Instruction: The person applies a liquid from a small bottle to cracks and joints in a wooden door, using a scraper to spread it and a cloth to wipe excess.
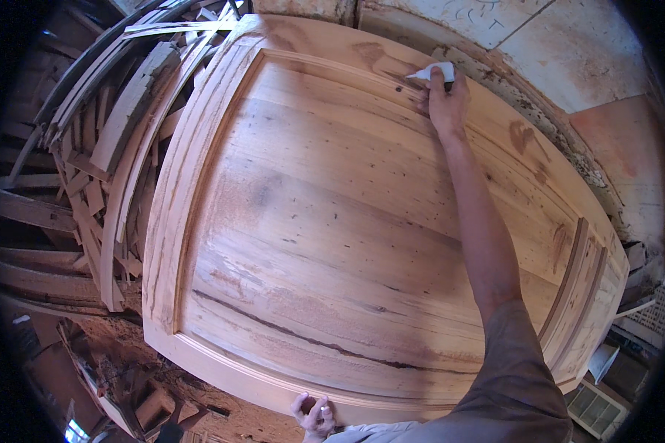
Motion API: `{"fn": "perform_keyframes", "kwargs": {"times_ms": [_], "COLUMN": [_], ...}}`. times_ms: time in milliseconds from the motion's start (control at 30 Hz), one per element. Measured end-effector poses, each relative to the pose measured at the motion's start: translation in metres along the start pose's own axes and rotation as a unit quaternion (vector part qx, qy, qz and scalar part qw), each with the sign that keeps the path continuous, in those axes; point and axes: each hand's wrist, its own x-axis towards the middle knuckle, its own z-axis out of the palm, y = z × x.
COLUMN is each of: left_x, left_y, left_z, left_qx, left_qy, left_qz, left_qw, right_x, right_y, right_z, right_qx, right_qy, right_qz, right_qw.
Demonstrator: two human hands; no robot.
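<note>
The right hand (pixel 449 102) grips 1 white nozzle bottle (pixel 442 71) at the far rail (pixel 321 38) of the paneled wooden door (pixel 325 221); the left hand (pixel 315 419) curls by the near edge (pixel 236 378), whether holding anything I can't tell. Over-squeezing could blot the door.

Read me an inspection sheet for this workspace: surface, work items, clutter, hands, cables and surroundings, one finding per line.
Surface: framed wooden panel lying face up, with scattered dark pits and a long dark crack toward its near edge.
Work items: small white bottle with a pointed tip, over the far part of the frame.
Clutter: wood scraps heaped along the panel's left side.
Hands: right hand grips the bottle; left hand is at the near edge, fingers curled.
Cables: nothing seen.
Surroundings: pale slabs beyond the far edge, upper right.
</note>
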Motion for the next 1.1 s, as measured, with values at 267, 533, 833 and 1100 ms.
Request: {"fn": "perform_keyframes", "kwargs": {"times_ms": [267, 533, 833, 1100], "left_x": [0.006, 0.007, 0.006, 0.011], "left_y": [0.001, 0.0, -0.006, 0.002], "left_z": [0.002, 0.002, 0.001, 0.003], "left_qx": [-0.005, -0.005, 0.046, 0.001], "left_qy": [0.005, 0.003, -0.014, 0.017], "left_qz": [0.017, 0.027, 0.097, 0.05], "left_qw": [1.0, 1.0, 0.994, 0.999], "right_x": [-0.008, -0.005, 0.002, 0.005], "right_y": [-0.014, -0.012, -0.001, -0.008], "right_z": [0.001, 0.001, 0.002, 0.001], "right_qx": [0.006, 0.011, -0.005, 0.003], "right_qy": [-0.013, -0.016, -0.008, -0.029], "right_qz": [0.0, 0.001, -0.016, -0.026], "right_qw": [1.0, 1.0, 1.0, 0.999]}}
